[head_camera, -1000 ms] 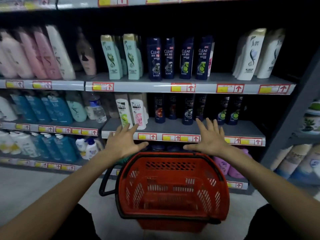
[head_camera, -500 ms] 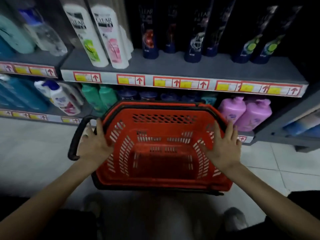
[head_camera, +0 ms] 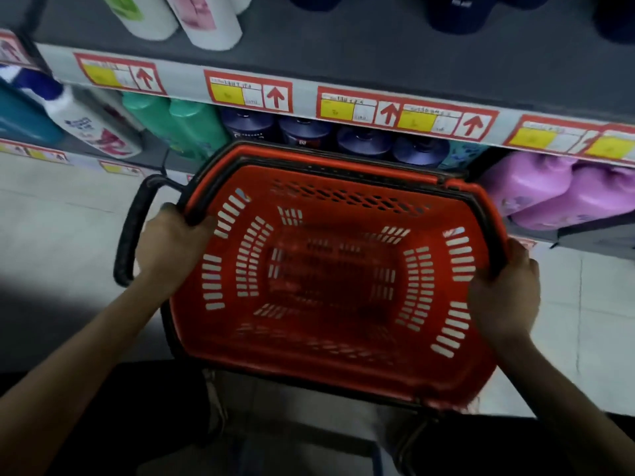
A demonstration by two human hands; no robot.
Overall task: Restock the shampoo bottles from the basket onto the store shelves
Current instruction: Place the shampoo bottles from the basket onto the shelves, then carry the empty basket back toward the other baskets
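A red plastic basket (head_camera: 343, 359) with slotted walls fills the middle of the view, below me and in front of the shelves. No bottle shows inside it. My left hand (head_camera: 171, 249) grips its left rim, next to a black handle (head_camera: 129, 231) that sticks out to the left. My right hand (head_camera: 505, 293) grips the right rim. White shampoo bottles (head_camera: 206, 18) and dark blue ones (head_camera: 457, 12) stand on the grey shelf (head_camera: 343, 60) above the basket.
Under that shelf stand green bottles (head_camera: 192, 125), dark blue caps (head_camera: 305, 132) and purple bottles (head_camera: 563, 190). A white pump bottle (head_camera: 89, 121) lies at the left. Red and yellow price tags (head_camera: 247, 94) line the shelf edge. Pale floor tiles (head_camera: 68, 207) flank the basket.
My view has tilted further down and closer to the basket. Both hands went from spread above it to resting on its sides and now grip the left and right rims.
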